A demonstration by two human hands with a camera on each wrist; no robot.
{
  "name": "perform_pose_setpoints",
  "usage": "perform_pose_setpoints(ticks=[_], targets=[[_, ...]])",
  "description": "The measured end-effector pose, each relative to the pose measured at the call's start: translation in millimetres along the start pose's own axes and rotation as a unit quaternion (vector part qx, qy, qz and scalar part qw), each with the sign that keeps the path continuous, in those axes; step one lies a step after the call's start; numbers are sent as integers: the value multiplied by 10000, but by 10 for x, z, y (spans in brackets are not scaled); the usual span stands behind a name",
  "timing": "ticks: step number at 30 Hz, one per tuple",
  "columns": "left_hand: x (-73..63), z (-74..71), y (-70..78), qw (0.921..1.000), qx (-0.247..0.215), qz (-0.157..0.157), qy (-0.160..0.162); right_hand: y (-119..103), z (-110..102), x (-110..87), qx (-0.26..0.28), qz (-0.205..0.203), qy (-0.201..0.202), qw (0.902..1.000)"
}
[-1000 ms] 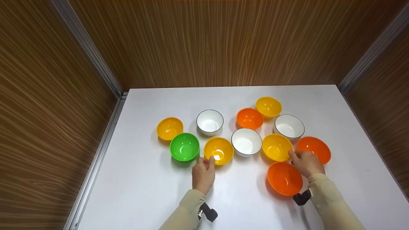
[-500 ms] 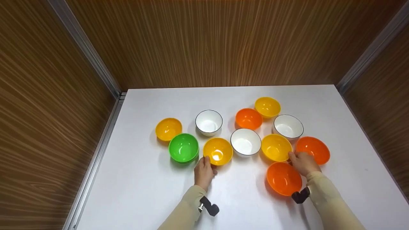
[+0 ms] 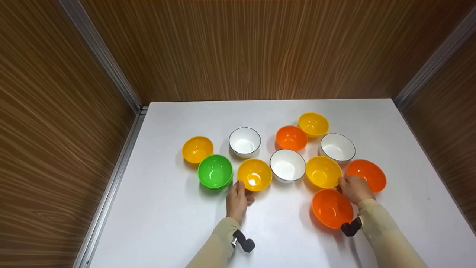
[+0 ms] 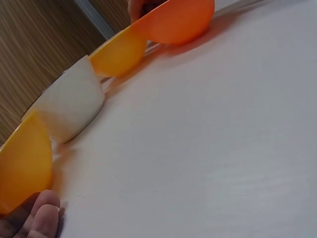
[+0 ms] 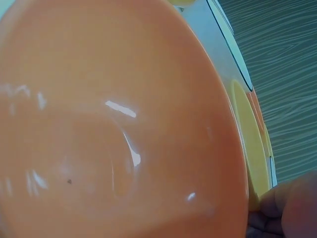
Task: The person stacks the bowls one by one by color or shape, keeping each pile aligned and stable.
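Note:
Near the middle of the table, a yellow bowl (image 3: 254,174) is touched at its near left side by my left hand (image 3: 236,203). Those fingers look fairly straight; the left wrist view shows fingertips (image 4: 47,213) low against the bowl's outside. My right hand (image 3: 356,190) pinches the near right rim of another yellow bowl (image 3: 322,171), its fingers curled below the rim. An orange bowl (image 3: 332,208) lies just in front of that hand and fills much of the right wrist view. A second orange bowl (image 3: 367,175) is beyond the same hand.
A green bowl (image 3: 215,171), seemingly stacked, stands left of my left hand. Between the two touched bowls is a white bowl (image 3: 287,165). Further back are more white, yellow and orange bowls, such as one orange bowl (image 3: 291,137). Wood-grain panels (image 3: 238,52) surround the white table (image 3: 171,223).
My left hand has turned and unfolded, its fingers now against the yellow bowl's side and its thumb away to the right. The right hand stays at its bowl's rim; no bowl has clearly moved.

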State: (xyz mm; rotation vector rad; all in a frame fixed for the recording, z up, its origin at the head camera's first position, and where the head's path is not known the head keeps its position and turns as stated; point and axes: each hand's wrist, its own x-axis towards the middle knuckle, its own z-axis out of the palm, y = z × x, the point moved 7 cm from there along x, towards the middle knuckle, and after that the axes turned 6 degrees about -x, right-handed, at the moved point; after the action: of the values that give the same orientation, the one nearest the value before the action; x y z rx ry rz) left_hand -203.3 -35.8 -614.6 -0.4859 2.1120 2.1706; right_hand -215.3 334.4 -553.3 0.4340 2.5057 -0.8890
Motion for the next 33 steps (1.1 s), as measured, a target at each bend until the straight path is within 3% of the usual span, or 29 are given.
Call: perform_pose_setpoints(ticks=[10,20,33], targets=[[-11,-12,-13,9999,-110,-3,-20,-135,-157,-64,-324,-481,341,9977],[-2,-10,-1,9997,-173,171,-26,-479,-393,-147,-722,-1203,908,9859],[11,-20,-34,9994,-316,117,-8,-961,-405,-165,-430,-1370,784,9865]])
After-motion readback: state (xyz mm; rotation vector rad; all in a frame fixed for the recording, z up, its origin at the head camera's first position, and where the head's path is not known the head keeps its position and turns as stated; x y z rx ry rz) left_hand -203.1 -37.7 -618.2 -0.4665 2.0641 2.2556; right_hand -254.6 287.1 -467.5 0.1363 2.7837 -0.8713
